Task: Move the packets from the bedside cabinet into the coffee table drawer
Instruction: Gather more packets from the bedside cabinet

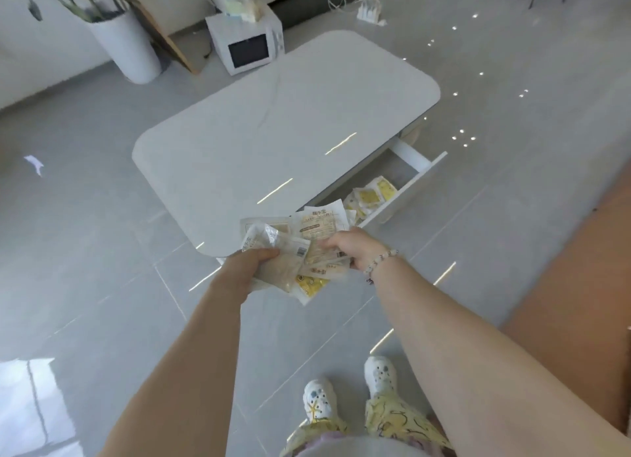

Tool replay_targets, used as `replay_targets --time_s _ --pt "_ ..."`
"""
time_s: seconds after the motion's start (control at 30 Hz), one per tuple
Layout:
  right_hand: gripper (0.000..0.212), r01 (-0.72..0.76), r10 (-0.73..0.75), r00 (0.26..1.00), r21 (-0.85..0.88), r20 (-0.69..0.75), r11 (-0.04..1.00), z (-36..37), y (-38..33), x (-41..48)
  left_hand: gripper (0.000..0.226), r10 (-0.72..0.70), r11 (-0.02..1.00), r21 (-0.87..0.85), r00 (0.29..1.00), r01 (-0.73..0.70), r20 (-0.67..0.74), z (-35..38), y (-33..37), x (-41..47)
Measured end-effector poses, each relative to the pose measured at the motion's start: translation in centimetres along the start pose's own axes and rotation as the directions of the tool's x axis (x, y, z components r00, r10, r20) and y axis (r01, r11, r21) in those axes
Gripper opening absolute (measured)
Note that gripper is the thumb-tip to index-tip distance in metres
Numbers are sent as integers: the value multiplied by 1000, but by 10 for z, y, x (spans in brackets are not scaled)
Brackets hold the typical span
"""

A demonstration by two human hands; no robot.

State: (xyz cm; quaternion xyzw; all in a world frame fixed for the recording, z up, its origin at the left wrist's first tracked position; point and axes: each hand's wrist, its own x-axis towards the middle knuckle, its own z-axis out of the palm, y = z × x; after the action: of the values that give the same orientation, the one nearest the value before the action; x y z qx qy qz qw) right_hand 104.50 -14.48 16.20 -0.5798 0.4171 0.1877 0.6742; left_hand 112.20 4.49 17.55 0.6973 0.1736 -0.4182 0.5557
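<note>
Just beyond the white shoes [317,398] on the grey tiled floor [102,251], both hands carry the load. The left hand [252,262] grips the bundle of packets [307,238] from the near side, fingers curled round its edge. The right hand [345,248], a bead bracelet at its wrist, pinches the fanned upper packets. The bundle is loose, with packets splayed at several angles. I judge the step in hand to be carrying it to the drawer. It goes best if both grips stay firm until the bundle is low over the opening, and the packets are then let go close to the bottom, not dropped.

The bundle hangs over the near corner of the coffee table [273,121]. The drawer [421,178] stands pulled out from the table's right side, just beyond the right hand. Yellow-and-white packets [370,195] lie in its near half. The far half looks bare, though the tabletop's overhang hides part of the inside.

That overhang closes the drawer's inner side and the white front panel walls the outer side, so the way in is from above and slightly right. Open floor lies right of the drawer as far as a brown surface [563,268]. Farther off, a microwave [247,45], a white planter [126,46] and a power strip [368,12] sit on the floor, well apart from the path. The bedside cabinet is not in view.
</note>
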Motion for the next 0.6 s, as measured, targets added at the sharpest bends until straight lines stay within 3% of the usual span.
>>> replay_targets --time_s 0.2,0.37,0.6 --pt "73 -29 31 995 19 -96 999 -46 -6 -1 42 -1 997 74 996 -6 87 55 17 16" --pt "48 -48 46 994 -23 -104 999 -89 -26 22 40 -10 997 83 997 4 72 99 36 44" --pt "64 -49 40 997 -129 -72 990 -185 -83 75 60 -81 996 46 997 81 0 185 73 101"
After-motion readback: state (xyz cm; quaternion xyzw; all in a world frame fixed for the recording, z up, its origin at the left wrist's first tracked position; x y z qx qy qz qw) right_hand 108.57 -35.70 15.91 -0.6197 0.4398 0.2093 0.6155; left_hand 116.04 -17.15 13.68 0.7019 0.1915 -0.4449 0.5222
